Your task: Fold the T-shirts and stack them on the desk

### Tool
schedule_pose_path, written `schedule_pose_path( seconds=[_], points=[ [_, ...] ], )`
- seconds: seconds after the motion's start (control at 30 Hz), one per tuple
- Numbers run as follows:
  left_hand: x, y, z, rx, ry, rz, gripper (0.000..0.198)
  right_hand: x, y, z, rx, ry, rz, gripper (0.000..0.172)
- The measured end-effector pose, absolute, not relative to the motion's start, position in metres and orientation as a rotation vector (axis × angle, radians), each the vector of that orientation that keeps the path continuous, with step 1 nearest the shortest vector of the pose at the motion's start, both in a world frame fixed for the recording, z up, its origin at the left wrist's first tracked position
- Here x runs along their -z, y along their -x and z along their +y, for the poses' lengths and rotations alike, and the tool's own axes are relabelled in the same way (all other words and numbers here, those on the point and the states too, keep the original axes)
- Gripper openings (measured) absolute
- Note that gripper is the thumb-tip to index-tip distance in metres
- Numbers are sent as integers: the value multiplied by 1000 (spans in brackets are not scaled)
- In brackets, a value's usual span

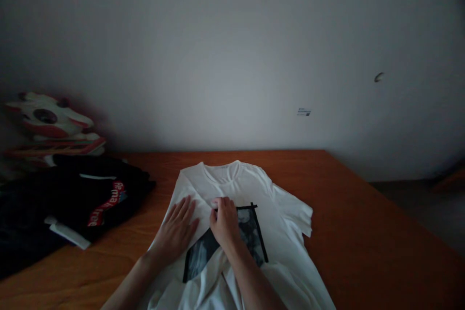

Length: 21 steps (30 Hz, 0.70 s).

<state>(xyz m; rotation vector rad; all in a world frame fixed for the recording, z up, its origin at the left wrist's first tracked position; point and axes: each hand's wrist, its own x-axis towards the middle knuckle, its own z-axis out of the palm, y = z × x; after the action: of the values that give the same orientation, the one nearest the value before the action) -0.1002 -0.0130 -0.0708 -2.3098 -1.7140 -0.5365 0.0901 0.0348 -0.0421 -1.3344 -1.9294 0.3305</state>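
Note:
A white T-shirt (pixel 286 242) with a dark framed print on its chest lies on the wooden table, collar away from me. Flat on its left side rests my left hand (pixel 177 227), fingers stretched out over the cloth. Beside it, my right hand (pixel 225 223) has curled fingers pinching a bit of the shirt near the top of the print. The shirt's right sleeve spreads outward, while its left sleeve cannot be seen. Loose folds bunch up at the near end, partly behind my forearms.
On the left lies a black garment (pixel 69 193) with red and white lettering. Behind it stands a red and white toy keyboard (pixel 58 145) with an animal-like figure. The wooden table (pixel 348 232) meets a pale wall (pixel 218 58) bearing a small label (pixel 304 112).

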Motion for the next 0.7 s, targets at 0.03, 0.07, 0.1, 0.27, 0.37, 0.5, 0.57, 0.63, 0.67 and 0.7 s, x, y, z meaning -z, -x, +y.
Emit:
schedule_pose_path(
  seconds=[0.03, 0.07, 0.1, 0.27, 0.37, 0.5, 0.57, 0.63, 0.67, 0.7],
  points=[
    [72, 101, -16, 523, 2313, -1715, 64, 43, -90, 35, -329, 1338, -1946, 28],
    [72, 102, -17, 505, 2315, -1721, 67, 43, -90, 34, -332, 1336, -1960, 29],
    [71, 103, -17, 484, 2313, -1732, 68, 43, -89, 33, -338, 1333, -1972, 29],
    [64, 100, 2, 351, 2317, -1813, 52, 41, -88, 33, -365, 1343, -1977, 35],
    [61, 92, 12, 312, 2264, -1854, 51, 41, -89, 34, -391, 1349, -1954, 38],
    [62, 83, 16, 431, 2126, -1895, 62, 40, -88, 34, -431, 1326, -1870, 34],
    [64, 82, 16, 478, 2103, -1893, 68, 40, -88, 34, -456, 1311, -1832, 29],
    [65, 84, 16, 512, 2101, -1884, 70, 40, -87, 34, -471, 1311, -1819, 26],
    [64, 85, 16, 532, 2116, -1872, 69, 40, -86, 34, -477, 1319, -1824, 25],
    [64, 87, 17, 550, 2144, -1855, 66, 40, -85, 34, -483, 1330, -1833, 25]
  ],
)
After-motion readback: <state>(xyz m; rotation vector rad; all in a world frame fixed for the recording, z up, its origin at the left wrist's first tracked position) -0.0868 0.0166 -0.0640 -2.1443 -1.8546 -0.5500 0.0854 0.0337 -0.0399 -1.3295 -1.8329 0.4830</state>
